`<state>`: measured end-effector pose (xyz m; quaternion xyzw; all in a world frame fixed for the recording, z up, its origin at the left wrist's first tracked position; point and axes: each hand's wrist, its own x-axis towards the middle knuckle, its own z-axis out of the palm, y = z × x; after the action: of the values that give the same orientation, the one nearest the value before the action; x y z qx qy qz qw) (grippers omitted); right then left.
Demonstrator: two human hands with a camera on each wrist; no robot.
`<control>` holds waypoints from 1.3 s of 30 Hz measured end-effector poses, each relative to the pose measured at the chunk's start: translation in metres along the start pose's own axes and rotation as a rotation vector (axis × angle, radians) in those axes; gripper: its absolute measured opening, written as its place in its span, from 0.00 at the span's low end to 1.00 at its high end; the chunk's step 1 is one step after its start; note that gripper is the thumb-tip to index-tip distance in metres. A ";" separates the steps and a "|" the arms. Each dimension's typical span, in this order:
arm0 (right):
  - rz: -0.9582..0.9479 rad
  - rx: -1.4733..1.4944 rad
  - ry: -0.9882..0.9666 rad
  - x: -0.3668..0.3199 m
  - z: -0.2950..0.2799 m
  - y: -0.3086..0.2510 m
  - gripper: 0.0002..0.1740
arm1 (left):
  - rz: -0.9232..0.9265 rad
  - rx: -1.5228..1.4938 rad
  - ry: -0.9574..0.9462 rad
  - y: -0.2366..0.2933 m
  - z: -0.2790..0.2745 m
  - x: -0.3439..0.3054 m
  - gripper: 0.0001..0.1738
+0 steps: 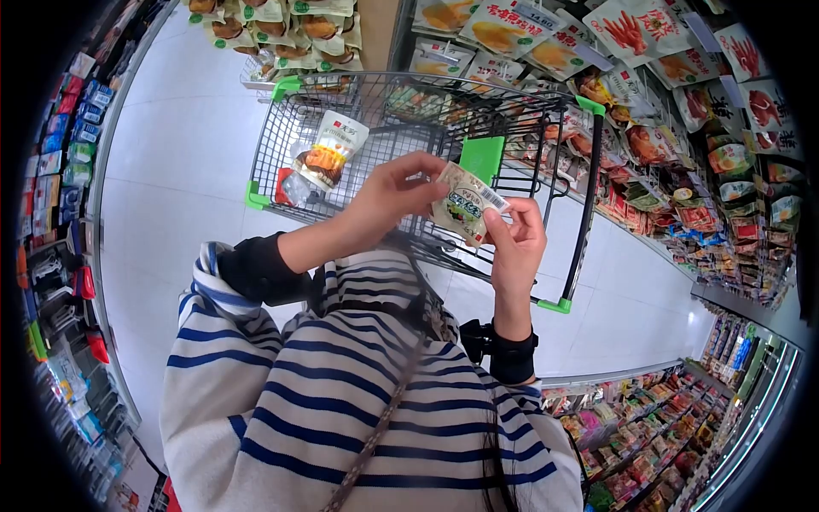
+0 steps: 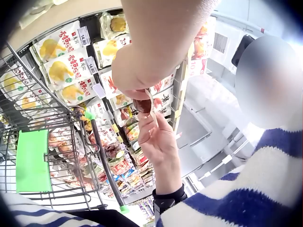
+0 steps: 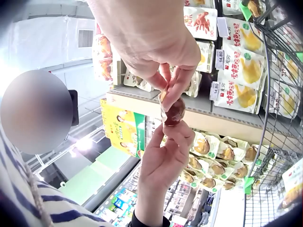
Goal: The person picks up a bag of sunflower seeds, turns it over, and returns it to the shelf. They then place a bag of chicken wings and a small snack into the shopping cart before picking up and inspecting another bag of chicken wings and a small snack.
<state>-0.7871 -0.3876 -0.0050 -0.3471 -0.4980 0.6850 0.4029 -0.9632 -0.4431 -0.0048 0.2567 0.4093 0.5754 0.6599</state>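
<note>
A small food packet [image 1: 467, 205] with a printed label and a barcode is held up over the shopping cart [image 1: 367, 77]. My left hand [image 1: 397, 192] pinches its left edge, and my right hand [image 1: 519, 239] pinches the edge by the barcode with thumb and fingers. From the right wrist view, the back of the packet [image 3: 175, 112] shows a round, glossy brown food, with fingertips at both ends. In the cart lies a white pouch [image 1: 331, 152] with a picture of food, beside a smaller red and clear package [image 1: 293, 187].
Shelves of packaged food [image 1: 657, 136] run along the right. More pouches [image 1: 277, 30] hang at the far end, and another stocked shelf [image 1: 72, 162] lines the left. The cart's black handle [image 1: 584, 230] is on its right side. White tiled floor [image 1: 162, 196] lies between.
</note>
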 end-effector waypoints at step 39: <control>0.186 0.130 0.015 0.009 0.001 -0.007 0.13 | 0.116 0.438 -0.048 -0.003 -0.007 0.022 0.14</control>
<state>-0.7901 -0.3787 0.0009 -0.3703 -0.4150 0.7476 0.3630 -0.9679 -0.4236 -0.0161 0.4307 0.4931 0.5034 0.5639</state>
